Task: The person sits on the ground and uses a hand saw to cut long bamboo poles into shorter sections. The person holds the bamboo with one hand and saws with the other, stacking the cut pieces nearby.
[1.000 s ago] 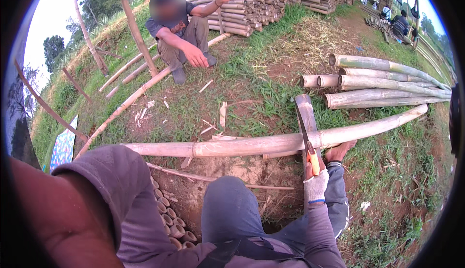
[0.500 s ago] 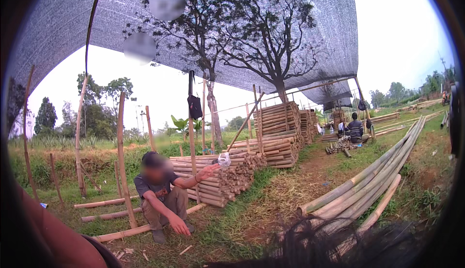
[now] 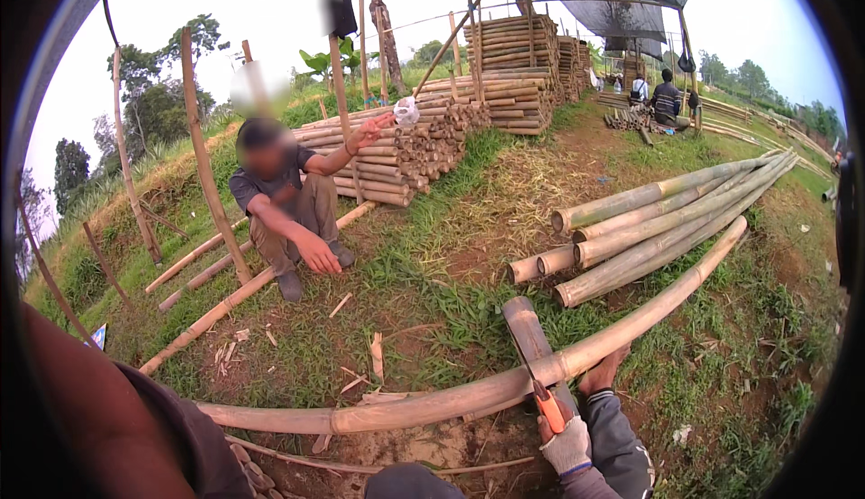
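My right hand (image 3: 566,448), in a pale knitted glove, is closed round the orange-and-black handle of a saw (image 3: 548,406). Its narrow blade, seen nearly edge-on, lies against a long curved bamboo pole (image 3: 432,409). That pole crosses in front of me over a shorter, darker bamboo piece (image 3: 527,328) on the ground. A bare foot (image 3: 605,371) below a dark trouser leg sits just beside the pole, right of the saw. My left hand is out of view. A bare arm or limb (image 3: 81,400) with dark cloth fills the lower left edge; whose it is I cannot tell.
Several thick bamboo poles (image 3: 667,206) lie bundled on the right. A co-worker (image 3: 286,197) squats at the left beside upright stakes. Stacked bamboo (image 3: 396,156) stands behind, with another seated person (image 3: 667,102) farther back. Wood slivers (image 3: 377,355) litter the grass.
My view has tipped downward, bringing the near pole, the saw and my gloved right hand into sight. The squatting co-worker keeps nearly the same pose, one arm still raised.
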{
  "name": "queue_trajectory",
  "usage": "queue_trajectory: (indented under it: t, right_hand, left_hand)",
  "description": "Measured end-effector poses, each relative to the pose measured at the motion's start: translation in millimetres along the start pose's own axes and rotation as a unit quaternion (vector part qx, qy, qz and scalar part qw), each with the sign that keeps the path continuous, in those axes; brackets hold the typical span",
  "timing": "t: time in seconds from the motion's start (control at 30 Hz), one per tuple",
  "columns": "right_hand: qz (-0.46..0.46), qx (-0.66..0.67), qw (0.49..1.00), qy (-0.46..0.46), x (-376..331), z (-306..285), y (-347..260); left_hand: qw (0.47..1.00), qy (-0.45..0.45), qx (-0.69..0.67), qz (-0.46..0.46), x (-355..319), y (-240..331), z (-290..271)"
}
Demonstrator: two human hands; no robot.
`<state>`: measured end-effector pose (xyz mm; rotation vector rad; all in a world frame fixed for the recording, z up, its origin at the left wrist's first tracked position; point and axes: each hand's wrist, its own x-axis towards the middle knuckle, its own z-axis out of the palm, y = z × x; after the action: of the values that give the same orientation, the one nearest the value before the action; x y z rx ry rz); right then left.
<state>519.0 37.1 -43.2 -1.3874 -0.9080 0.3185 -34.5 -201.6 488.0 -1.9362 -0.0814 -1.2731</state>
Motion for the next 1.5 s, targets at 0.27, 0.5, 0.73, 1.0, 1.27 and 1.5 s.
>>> queue_trajectory:
  t: [0.27,0.5,0.73,1.0,1.27,1.5]
  right_hand:
    - [-0.139,-0.095,0.959,-0.228,-155.2,-22.0,-171.7]
    - [-0.147,-0.105,0.965,-0.19,-157.0,-30.1,-162.6]
    - [-0.141,-0.146,0.957,-0.205,-152.6,-25.6,-154.9]
    - [-0.135,-0.094,0.968,-0.191,-153.3,-29.5,-173.0]
    - [-0.132,-0.073,0.969,-0.193,-155.0,-28.2,-159.9]
    - [-0.132,-0.064,0.969,-0.199,-156.5,-24.4,-152.2]
  left_hand:
    - [0.991,0.124,-0.046,0.007,-20.1,23.4,15.1]
    - [0.879,-0.045,-0.103,-0.463,-162.9,64.1,153.7]
    - [0.651,-0.374,-0.239,-0.616,-400.4,193.6,198.7]
    - [0.289,-0.274,-0.446,-0.802,-419.5,242.4,157.3]
    - [0.084,0.039,-0.547,-0.832,-352.3,259.7,72.1]
    - [0.223,-0.119,-0.611,-0.75,-299.1,195.7,91.8]
